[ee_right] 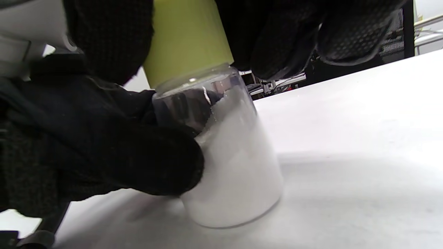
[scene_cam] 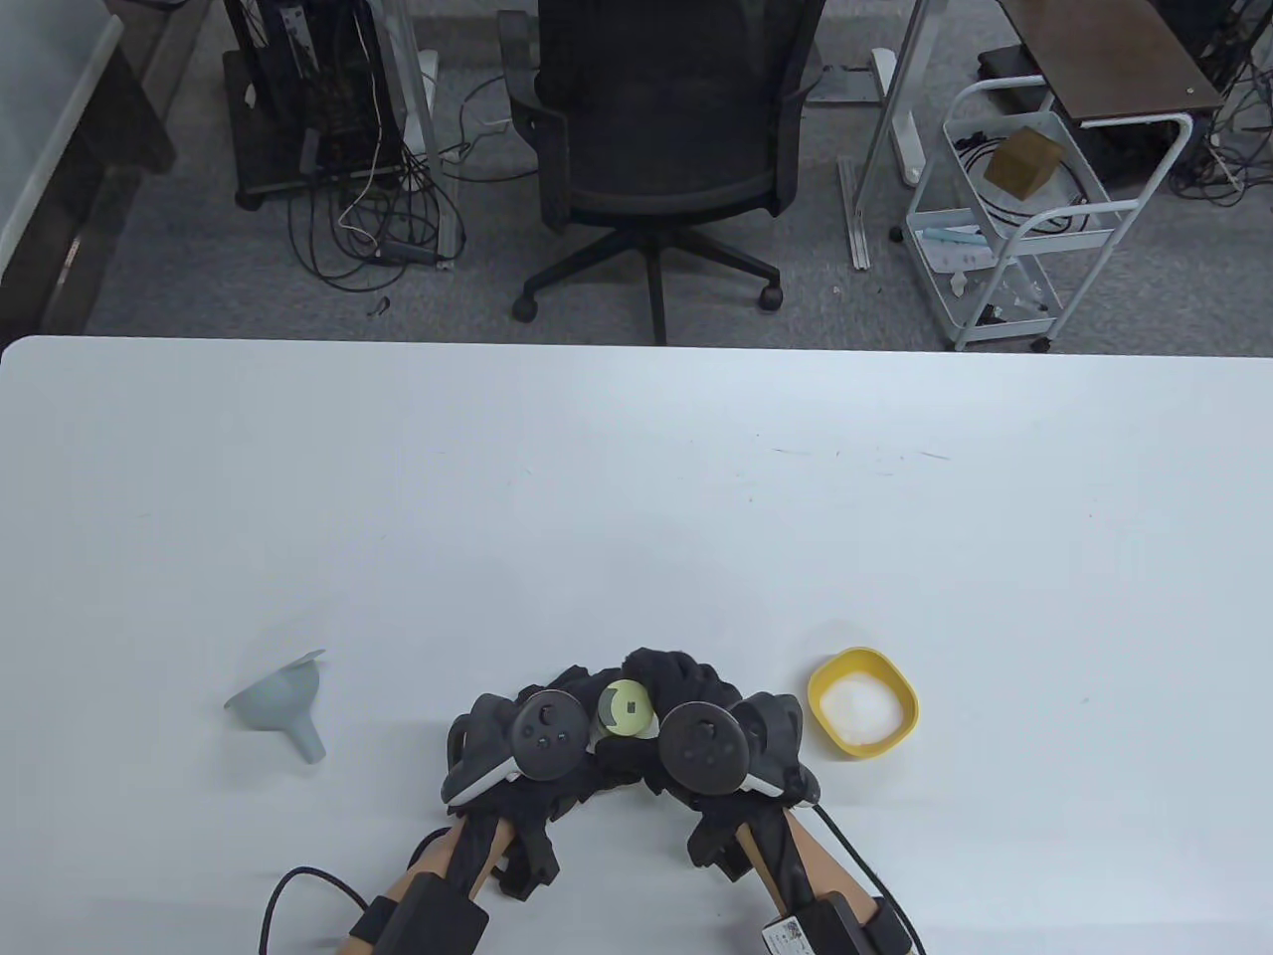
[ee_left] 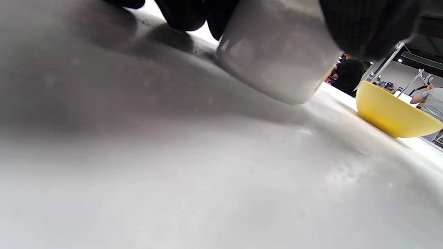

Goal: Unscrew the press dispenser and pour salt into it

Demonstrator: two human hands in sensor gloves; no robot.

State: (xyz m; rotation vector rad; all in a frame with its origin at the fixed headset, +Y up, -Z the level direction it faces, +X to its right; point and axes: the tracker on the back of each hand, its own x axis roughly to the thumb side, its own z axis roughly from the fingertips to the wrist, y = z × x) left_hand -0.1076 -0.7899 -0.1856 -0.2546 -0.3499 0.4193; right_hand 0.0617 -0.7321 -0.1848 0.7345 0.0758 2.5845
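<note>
The press dispenser stands on the table near the front edge, a clear jar partly full of white salt with a yellow-green press top. My left hand grips the jar's body; its fingers wrap the glass in the right wrist view, and the jar shows in the left wrist view. My right hand grips the yellow-green top from above. A yellow bowl of salt sits just right of my right hand and also shows in the left wrist view.
A grey funnel lies on its side to the left of my left hand. The white table stretches far beyond the hands. An office chair and a white cart stand past the far edge.
</note>
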